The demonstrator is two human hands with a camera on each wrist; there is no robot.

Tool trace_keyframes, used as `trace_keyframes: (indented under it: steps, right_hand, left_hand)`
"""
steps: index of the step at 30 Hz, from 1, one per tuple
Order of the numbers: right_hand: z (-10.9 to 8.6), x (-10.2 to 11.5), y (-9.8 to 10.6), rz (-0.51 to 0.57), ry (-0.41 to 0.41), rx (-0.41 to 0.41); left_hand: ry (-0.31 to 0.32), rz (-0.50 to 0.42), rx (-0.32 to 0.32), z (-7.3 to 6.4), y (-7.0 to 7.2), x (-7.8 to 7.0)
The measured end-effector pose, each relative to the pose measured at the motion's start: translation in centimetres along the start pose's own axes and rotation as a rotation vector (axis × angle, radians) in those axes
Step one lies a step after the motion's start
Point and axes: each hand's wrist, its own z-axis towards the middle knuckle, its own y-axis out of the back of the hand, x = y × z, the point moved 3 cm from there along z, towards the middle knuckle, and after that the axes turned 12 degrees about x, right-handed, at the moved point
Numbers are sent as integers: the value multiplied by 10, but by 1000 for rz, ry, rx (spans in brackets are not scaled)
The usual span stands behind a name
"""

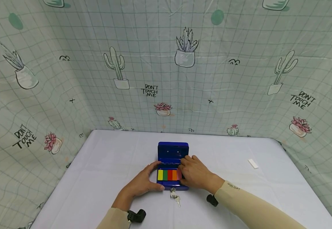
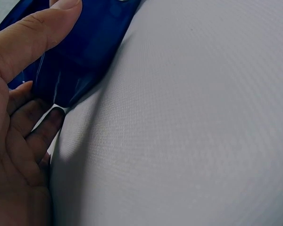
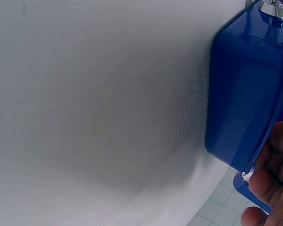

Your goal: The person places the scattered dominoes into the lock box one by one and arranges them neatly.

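Note:
A small blue cash box (image 1: pixel 172 187) stands on the table with its lid up. In it lies a row of coloured blocks: yellow (image 1: pixel 160 175), green (image 1: pixel 165 175), red (image 1: pixel 170 175), orange (image 1: pixel 174 175) and, at the right end, a partly hidden pink block (image 1: pixel 179 174). My left hand (image 1: pixel 143 182) holds the box's left side, thumb at the front edge and fingers toward the back corner. The left thumb (image 2: pixel 37 35) shows close up in the left wrist view. Over the box's right side, my right hand (image 1: pixel 195 173) has its fingers at the pink block, pinching it.
Keys (image 1: pixel 177 200) hang from the lock (image 1: pixel 172 190) at the box's front. A small white rectangular piece (image 1: pixel 253 163) lies apart on the right of the white-covered table (image 1: pixel 120 149). Patterned curtain (image 1: pixel 160 63) surrounds the back and sides.

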Motion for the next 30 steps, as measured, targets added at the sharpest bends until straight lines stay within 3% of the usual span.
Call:
trace_keyframes:
  steps: [19,30]
  right_hand:
    - [-2,1,0,5,2,20]
    - [-6,-2,-5,5,-12,-103]
  left_hand:
    - [-11,-13,4,0,-1,1]
    - [-6,2,3,1,1,1]
